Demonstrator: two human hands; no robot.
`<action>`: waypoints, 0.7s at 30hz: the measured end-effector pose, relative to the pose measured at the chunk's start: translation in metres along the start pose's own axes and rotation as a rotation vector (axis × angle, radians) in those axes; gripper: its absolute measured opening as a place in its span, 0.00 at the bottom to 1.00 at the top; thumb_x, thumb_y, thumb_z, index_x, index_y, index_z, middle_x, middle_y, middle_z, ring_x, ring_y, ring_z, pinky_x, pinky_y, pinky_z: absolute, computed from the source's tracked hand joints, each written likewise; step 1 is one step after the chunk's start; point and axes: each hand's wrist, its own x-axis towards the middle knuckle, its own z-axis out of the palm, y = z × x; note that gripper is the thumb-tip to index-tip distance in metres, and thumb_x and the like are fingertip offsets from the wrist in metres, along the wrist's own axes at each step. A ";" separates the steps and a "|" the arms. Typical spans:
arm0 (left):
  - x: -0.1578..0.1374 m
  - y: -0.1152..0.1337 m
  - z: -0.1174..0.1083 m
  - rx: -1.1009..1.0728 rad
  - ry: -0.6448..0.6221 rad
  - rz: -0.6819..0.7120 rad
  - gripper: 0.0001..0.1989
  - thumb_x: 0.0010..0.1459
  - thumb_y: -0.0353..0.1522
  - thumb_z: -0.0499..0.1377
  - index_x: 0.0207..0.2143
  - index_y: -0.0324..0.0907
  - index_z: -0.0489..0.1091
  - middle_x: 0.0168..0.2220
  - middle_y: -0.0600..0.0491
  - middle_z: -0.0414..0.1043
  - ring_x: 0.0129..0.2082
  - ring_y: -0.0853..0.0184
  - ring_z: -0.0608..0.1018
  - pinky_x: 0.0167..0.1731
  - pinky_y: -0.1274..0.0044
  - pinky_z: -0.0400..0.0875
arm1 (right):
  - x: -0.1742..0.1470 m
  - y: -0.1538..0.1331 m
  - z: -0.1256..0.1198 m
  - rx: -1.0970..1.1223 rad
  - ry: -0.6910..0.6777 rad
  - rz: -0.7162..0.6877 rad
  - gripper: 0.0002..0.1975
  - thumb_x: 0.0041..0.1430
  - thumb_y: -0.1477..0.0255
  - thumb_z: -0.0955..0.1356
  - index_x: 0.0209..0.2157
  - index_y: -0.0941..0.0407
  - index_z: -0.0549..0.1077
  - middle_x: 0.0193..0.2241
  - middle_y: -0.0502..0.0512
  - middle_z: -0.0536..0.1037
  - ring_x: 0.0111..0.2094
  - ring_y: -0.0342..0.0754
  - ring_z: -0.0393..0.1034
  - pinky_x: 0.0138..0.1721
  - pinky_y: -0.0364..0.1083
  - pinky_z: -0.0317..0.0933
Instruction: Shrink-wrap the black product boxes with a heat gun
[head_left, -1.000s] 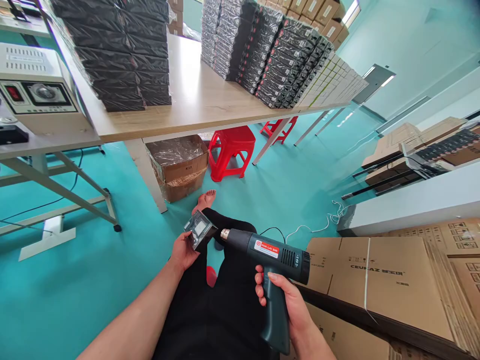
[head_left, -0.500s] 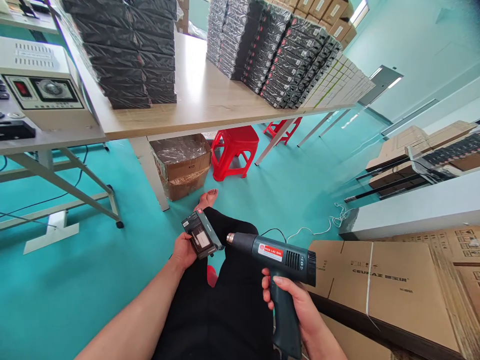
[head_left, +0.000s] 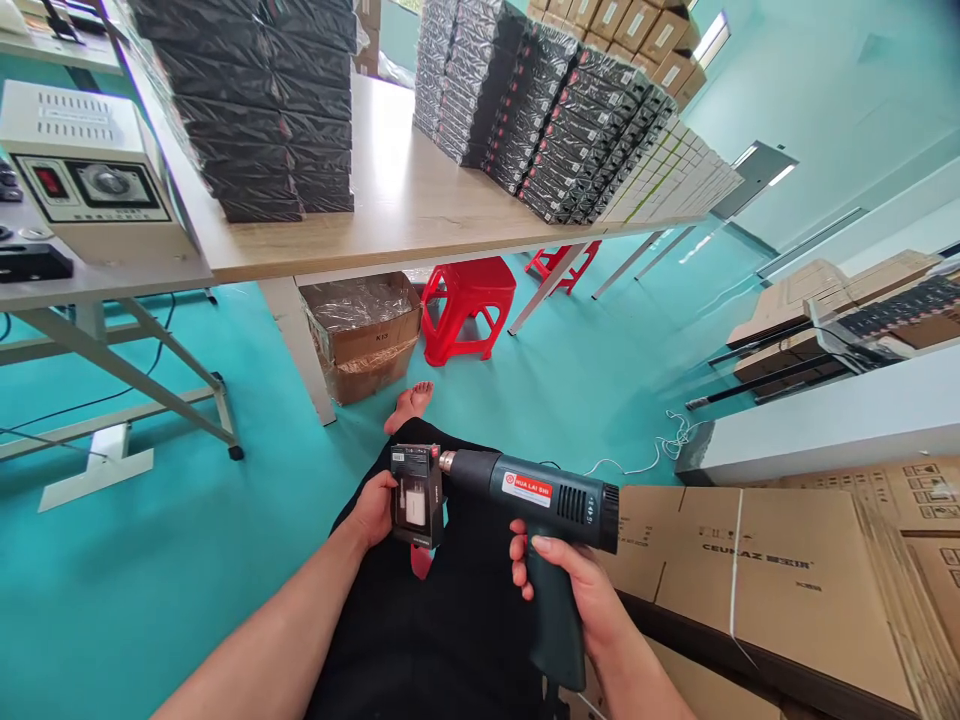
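My left hand (head_left: 375, 510) grips a small dark product box (head_left: 415, 497) by its left side, above my lap. The box's front carries a picture of a white item, and the box stands nearly upright. My right hand (head_left: 566, 575) is wrapped round the handle of a dark green heat gun (head_left: 532, 490) with a red and white label. The gun's metal nozzle points left, close to the right side of the box; whether they touch I cannot tell. My left fingertips are partly hidden by the box.
Ahead is a wooden table (head_left: 405, 215) bearing stacks of wrapped black boxes (head_left: 585, 130). Below it stand an open carton (head_left: 367, 345) and a red stool (head_left: 469, 300). A machine with a dial (head_left: 94, 170) is at left. Cardboard cartons (head_left: 757, 570) lie at right.
The box has turned more upright, showing its picture face, and shifted slightly right and down. The heat gun has moved a little left, its nozzle now closer to the box.
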 end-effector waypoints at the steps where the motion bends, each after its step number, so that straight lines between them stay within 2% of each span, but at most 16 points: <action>1: 0.001 -0.001 -0.001 0.008 0.006 -0.003 0.08 0.40 0.30 0.53 0.27 0.39 0.67 0.23 0.49 0.73 0.23 0.59 0.76 0.23 0.70 0.71 | 0.001 -0.002 -0.001 -0.002 0.002 0.001 0.14 0.56 0.68 0.69 0.43 0.59 0.76 0.32 0.57 0.77 0.28 0.47 0.71 0.28 0.44 0.65; 8: 0.000 -0.004 -0.001 0.092 -0.022 0.051 0.06 0.40 0.29 0.54 0.24 0.39 0.68 0.21 0.52 0.70 0.20 0.63 0.73 0.21 0.72 0.68 | -0.001 -0.011 -0.007 -0.044 0.008 -0.014 0.14 0.56 0.68 0.68 0.43 0.60 0.76 0.32 0.57 0.78 0.28 0.47 0.71 0.28 0.44 0.65; 11: -0.003 0.000 0.002 0.218 -0.058 0.285 0.12 0.38 0.24 0.54 0.29 0.40 0.71 0.24 0.55 0.72 0.23 0.66 0.72 0.24 0.77 0.67 | -0.006 -0.018 -0.015 -0.075 0.021 0.004 0.15 0.55 0.67 0.69 0.42 0.60 0.76 0.32 0.57 0.78 0.28 0.47 0.72 0.27 0.44 0.65; 13: -0.004 0.004 0.004 0.347 -0.084 0.478 0.17 0.39 0.22 0.55 0.33 0.41 0.73 0.28 0.55 0.73 0.29 0.67 0.73 0.30 0.78 0.67 | -0.010 -0.023 -0.021 -0.104 0.044 0.018 0.15 0.54 0.67 0.70 0.42 0.59 0.76 0.31 0.57 0.78 0.28 0.47 0.72 0.27 0.44 0.65; 15: -0.006 0.008 0.006 0.433 -0.072 0.596 0.17 0.40 0.20 0.57 0.34 0.41 0.74 0.30 0.56 0.73 0.33 0.66 0.73 0.36 0.79 0.67 | -0.014 -0.028 -0.027 -0.141 0.075 0.031 0.15 0.53 0.66 0.70 0.41 0.59 0.77 0.31 0.57 0.78 0.27 0.47 0.72 0.27 0.44 0.64; 18: -0.006 0.011 0.009 0.442 -0.011 0.613 0.20 0.38 0.18 0.57 0.35 0.42 0.75 0.32 0.56 0.74 0.36 0.65 0.73 0.40 0.78 0.66 | -0.019 -0.031 -0.032 -0.190 0.102 0.049 0.16 0.52 0.65 0.71 0.40 0.59 0.77 0.30 0.57 0.78 0.27 0.47 0.71 0.26 0.45 0.63; 21: -0.006 0.010 0.010 0.471 -0.004 0.589 0.22 0.37 0.17 0.57 0.35 0.44 0.76 0.36 0.55 0.75 0.41 0.62 0.73 0.46 0.75 0.66 | -0.021 -0.030 -0.033 -0.207 0.088 0.069 0.16 0.50 0.65 0.72 0.39 0.59 0.77 0.29 0.57 0.78 0.26 0.47 0.72 0.26 0.45 0.63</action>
